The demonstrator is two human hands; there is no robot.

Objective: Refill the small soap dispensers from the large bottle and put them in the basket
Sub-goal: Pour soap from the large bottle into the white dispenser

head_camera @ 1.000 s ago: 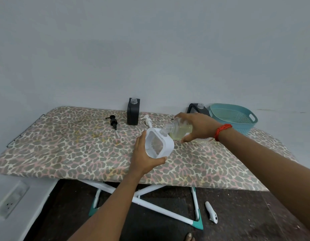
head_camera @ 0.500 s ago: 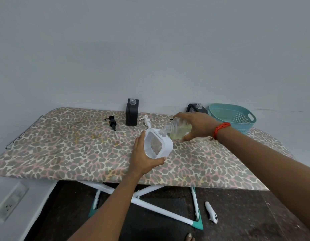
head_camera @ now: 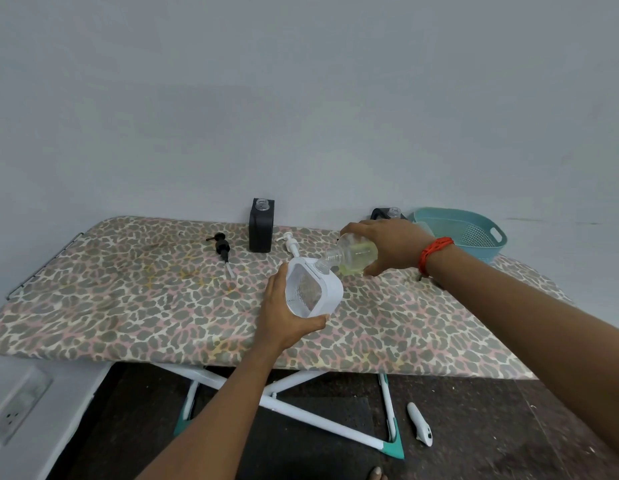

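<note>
A plain grey wall [head_camera: 301,98] fills the upper half of the head view. Below it, an ironing board [head_camera: 128,299] with a leopard-print cover runs across the middle of the frame.

At centre, the left hand [head_camera: 284,323] grips a white dispenser [head_camera: 315,289], fingers curled under its base and thumb up its left side. The dispenser is tilted, its open neck to the upper right. The right hand [head_camera: 387,247], with an orange band [head_camera: 434,252] on its wrist, is wrapped round the large bottle [head_camera: 353,254]. The bottle lies almost level, and its mouth meets the dispenser's neck. Yellowish soap sits in the bottle's belly.

At the back, a black dispenser [head_camera: 261,225] stands uncapped, and a second black one [head_camera: 387,213] sits just beside the teal basket [head_camera: 488,249] at the right. A black pump [head_camera: 219,245] and a white pump [head_camera: 290,242] lie loose on the cover.

The likeliest trouble is a spill. Both openings are narrow and both vessels are held in the hand, so a small slip would send soap down the white casing onto the cloth. Tipping the bottle too steeply could flood the neck. Soap on the fingers would make either grip slippery.
</note>
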